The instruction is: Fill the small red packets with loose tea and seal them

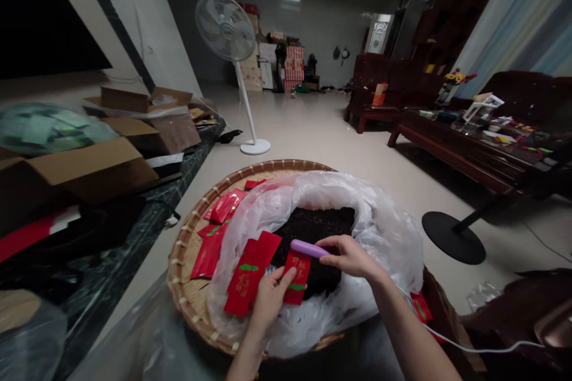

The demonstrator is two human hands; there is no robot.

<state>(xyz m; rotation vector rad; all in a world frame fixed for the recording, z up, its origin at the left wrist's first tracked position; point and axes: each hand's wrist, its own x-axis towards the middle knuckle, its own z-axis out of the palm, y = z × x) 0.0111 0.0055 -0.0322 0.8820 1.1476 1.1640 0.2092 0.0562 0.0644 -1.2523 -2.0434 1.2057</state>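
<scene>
Right hand (351, 257) grip was clamped on a purple handheld device (307, 248); left hand (268, 300) grip clamped on a red envelope (297, 277), over a white plastic bag (384, 238) in a round bamboo tray (192, 268).

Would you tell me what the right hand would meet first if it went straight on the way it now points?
Past the purple tool in its grip, the right hand would probably meet the red packets on the bag, though depth is unclear.

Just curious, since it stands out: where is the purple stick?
In the head view, the purple stick sits low and centre in the right hand, just above a red envelope, over the dark block in the plastic bag.
</scene>
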